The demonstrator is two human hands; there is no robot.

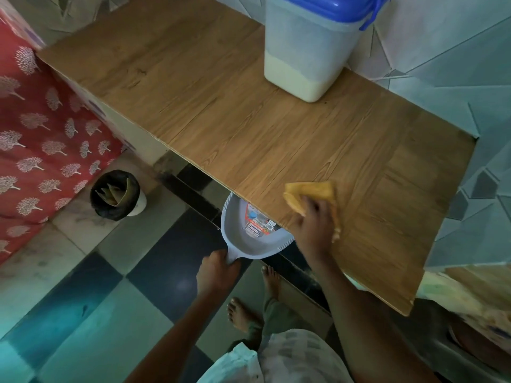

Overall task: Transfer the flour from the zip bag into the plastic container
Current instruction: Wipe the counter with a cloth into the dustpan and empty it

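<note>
The translucent plastic container [307,51] stands at the back of the wooden counter [221,111], its blue lid on and white flour filling its lower part. No zip bag is in sight. My right hand [309,225] presses an orange-yellow cloth [309,192] flat on the counter near its front edge. Just below that edge, my left hand [218,272] grips the handle of a grey dustpan [246,239], whose mouth is tucked under the counter lip beside the cloth.
A small bin with a black liner [116,194] stands on the checkered tile floor at the left, beside a red patterned fabric [41,134]. Tiled wall borders the counter at the back and right. My bare feet [243,313] are on the floor below the counter.
</note>
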